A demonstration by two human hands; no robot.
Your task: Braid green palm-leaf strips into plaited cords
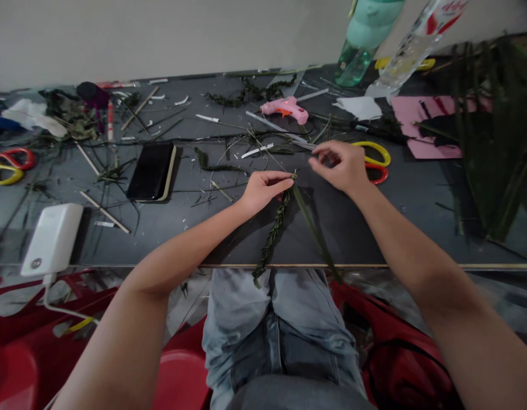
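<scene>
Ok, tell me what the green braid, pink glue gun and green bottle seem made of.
Green braid: likely plant leaf, fairly matte, with narrow interlaced strips.
Pink glue gun: probably hard plastic, with a smooth, moulded shell.
Green bottle: plastic or possibly glass, glossy and see-through in its lower part.

Braid (274, 233) and leaf strip (312, 222) extend from the left hand (263, 191) past the front edge of the table (361, 245), the strip on the right. Scissors (378, 165) lie just right of the right hand (340, 164). Behind the hands rests a glue gun (289, 108); two bottles (366, 42) stand farther back, near the wall (160, 34). A phone (150, 172) lies left, a power bank (53, 236) farther left. Leaves (494, 148) occupy the far right.
</scene>
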